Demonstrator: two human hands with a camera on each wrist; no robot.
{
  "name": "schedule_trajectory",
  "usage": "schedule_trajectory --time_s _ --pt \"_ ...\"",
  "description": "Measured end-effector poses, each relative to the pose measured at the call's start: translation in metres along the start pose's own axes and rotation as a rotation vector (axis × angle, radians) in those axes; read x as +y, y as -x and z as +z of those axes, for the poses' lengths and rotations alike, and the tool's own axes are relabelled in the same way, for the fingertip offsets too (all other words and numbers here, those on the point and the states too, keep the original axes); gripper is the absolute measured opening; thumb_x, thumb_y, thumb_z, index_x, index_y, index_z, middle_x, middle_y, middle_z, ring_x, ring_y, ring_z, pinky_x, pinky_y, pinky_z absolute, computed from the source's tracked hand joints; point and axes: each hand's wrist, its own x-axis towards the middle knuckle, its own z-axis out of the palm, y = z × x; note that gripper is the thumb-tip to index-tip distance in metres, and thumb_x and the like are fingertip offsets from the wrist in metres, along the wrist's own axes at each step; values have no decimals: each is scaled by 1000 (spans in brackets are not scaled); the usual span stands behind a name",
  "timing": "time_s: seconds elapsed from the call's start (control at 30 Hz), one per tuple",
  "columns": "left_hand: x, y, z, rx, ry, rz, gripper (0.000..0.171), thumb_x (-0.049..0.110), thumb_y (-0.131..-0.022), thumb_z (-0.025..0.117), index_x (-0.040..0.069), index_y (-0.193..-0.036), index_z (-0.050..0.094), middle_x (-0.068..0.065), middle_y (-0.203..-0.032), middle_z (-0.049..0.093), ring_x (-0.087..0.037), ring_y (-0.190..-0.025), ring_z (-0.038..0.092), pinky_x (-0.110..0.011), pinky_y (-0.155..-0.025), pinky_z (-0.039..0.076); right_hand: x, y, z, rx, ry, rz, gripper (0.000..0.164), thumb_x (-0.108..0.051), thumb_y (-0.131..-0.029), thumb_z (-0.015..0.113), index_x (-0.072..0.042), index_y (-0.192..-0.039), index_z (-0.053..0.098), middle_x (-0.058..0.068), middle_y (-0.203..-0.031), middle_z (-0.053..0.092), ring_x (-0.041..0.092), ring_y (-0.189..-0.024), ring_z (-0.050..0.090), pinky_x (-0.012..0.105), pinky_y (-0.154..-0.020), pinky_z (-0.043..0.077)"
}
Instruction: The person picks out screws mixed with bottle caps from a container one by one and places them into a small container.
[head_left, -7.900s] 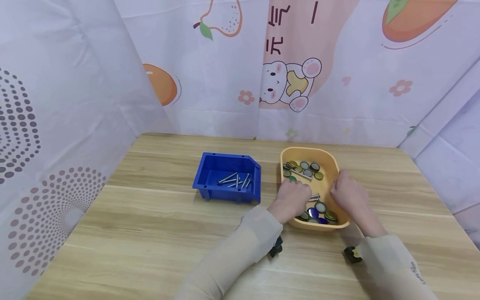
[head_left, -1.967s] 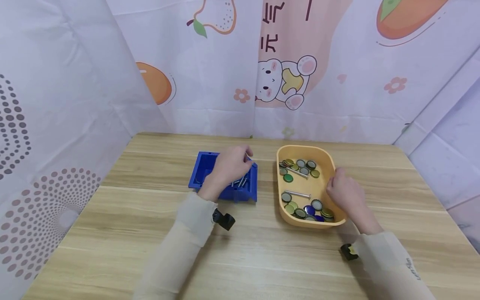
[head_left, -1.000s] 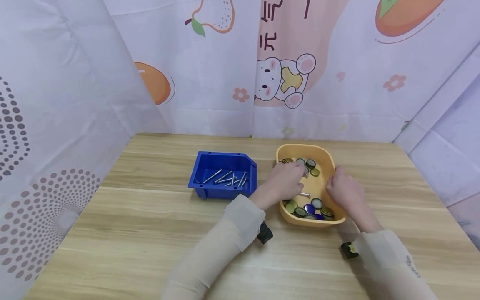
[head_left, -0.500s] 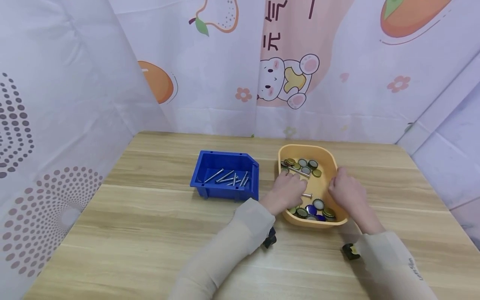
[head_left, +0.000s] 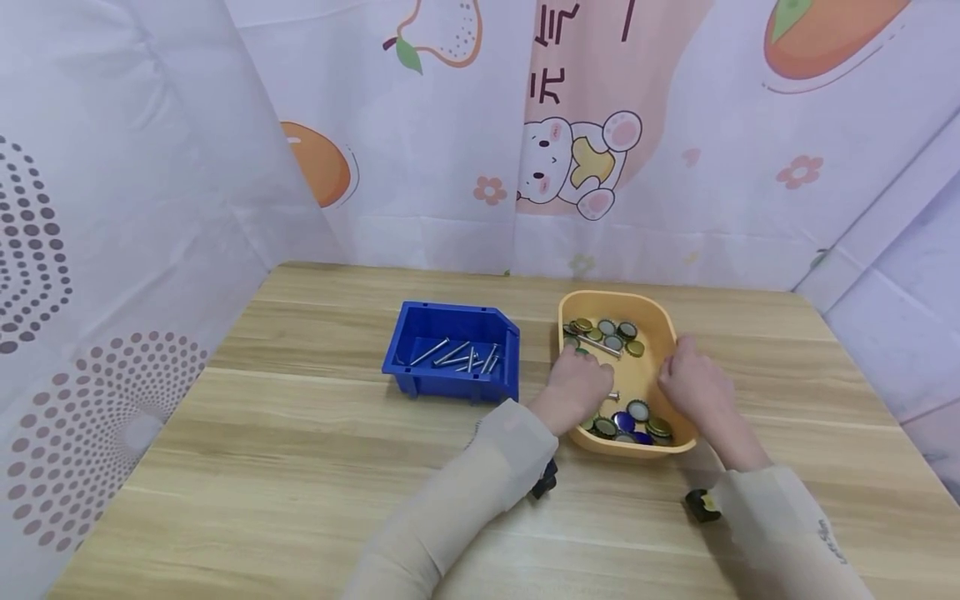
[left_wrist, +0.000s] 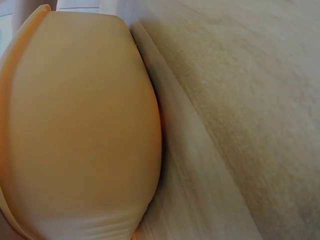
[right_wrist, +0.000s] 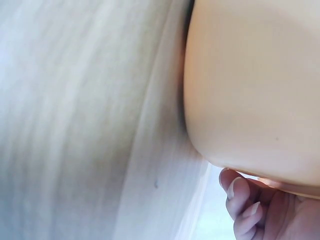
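Observation:
My left hand [head_left: 577, 387] reaches over the left wall into a yellow plastic tub [head_left: 657, 312]. Its fingers bend down around a silver bolt [head_left: 614, 396]; only the bolt's headed end shows, and the fingertips are hidden behind the hand. Another bolt [head_left: 600, 343] lies farther back among several bottle caps [head_left: 628, 331]. With my right hand [head_left: 696, 385] I grip the tub's right rim; in the right wrist view the curled fingers [right_wrist: 240, 190] show beside the rim. The left wrist view is filled mostly by the tub's outer wall [left_wrist: 85, 115].
To the tub's left stands a blue bin [head_left: 442, 387] holding several silver bolts [head_left: 450, 354]. More bottle caps [head_left: 624, 422], blue, gold and grey, gather at the tub's near end. A printed curtain [head_left: 427, 242] hangs behind the wooden table [head_left: 300, 433].
My left hand has gone from the blue bin back into the tub, then nearer to the front bolt, which has shifted slightly left. A bolt was added to the blue bin. The right hand stays.

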Motion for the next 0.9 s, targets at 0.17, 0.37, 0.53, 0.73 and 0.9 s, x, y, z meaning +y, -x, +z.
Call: schedule_trajectory --time_s 0.17,0.37,0.53,0.73,0.9 --pt "0 1 0 4 10 -6 27 29 -99 36 34 -125 39 6 -112 62 -12 -101 58 -34 -98 35 -1 1 0 -2 0 -2 41 -22 -94 30 11 -119 36 23 -73 53 27 -54 49 34 -39 34" --pt "-1 2 -2 51 94 18 27 28 -99 38 32 -125 33 6 -109 63 -16 -96 63 -39 -102 37 -2 1 -1 -11 -3 1 42 -22 -94 31 11 -120 35 23 -72 53 27 -53 49 34 -40 34" --pt "-2 2 -2 109 102 45 26 21 -98 40 25 -123 35 7 -95 63 -13 -78 61 -31 -79 48 -1 1 -1 -9 -3 8 43 -22 -95 31 12 -121 35 25 -73 54 29 -54 50 35 -40 34" --pt "-3 1 1 210 80 57 27 26 -101 31 20 -126 38 8 -82 64 -10 -59 54 -25 -48 41 -1 2 0 20 6 -6 39 -21 -94 32 11 -115 38 29 -73 54 34 -55 52 38 -40 34" --pt "-4 1 2 243 95 62 30 26 -101 29 19 -129 38 7 -82 64 -11 -57 52 -25 -45 40 -1 3 -1 30 9 -13 37 -21 -93 32 10 -112 39 29 -73 54 37 -55 53 39 -40 34"
